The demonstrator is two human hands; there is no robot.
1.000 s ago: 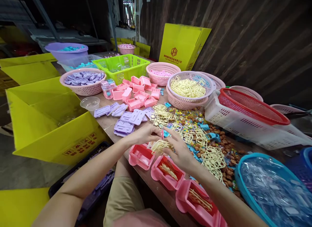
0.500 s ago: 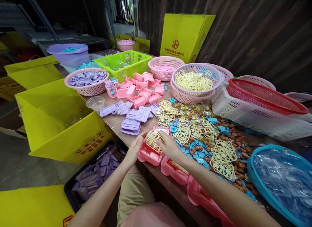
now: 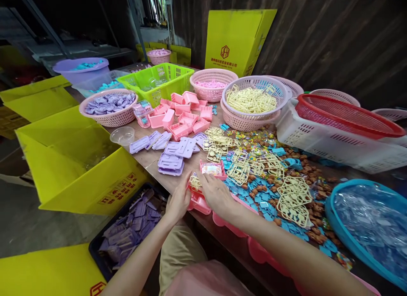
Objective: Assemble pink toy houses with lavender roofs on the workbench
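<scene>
Moved: both hands have dropped from mid-air to the table's near edge; the cream frame went from lifted to lying in the tray.
Pink tray (image 3: 199, 201): at the near table edge, between the hands; long axis looks to follow that edge, partly hidden.
Cream frame (image 3: 195, 183): inside the tray's far-left end.
Left hand (image 3: 178, 203): cupped on the tray's left end, fingers pressed to its wall.
Right hand (image 3: 216, 195): flat over the tray's right part, fingers stretched out, pinching nothing.
Nearer hand: both touching; the frame sits closer to the left fingertips.
Writing: yellow box (image 3: 237, 39) has a round "JH" logo above a line of characters too small to read.
</scene>
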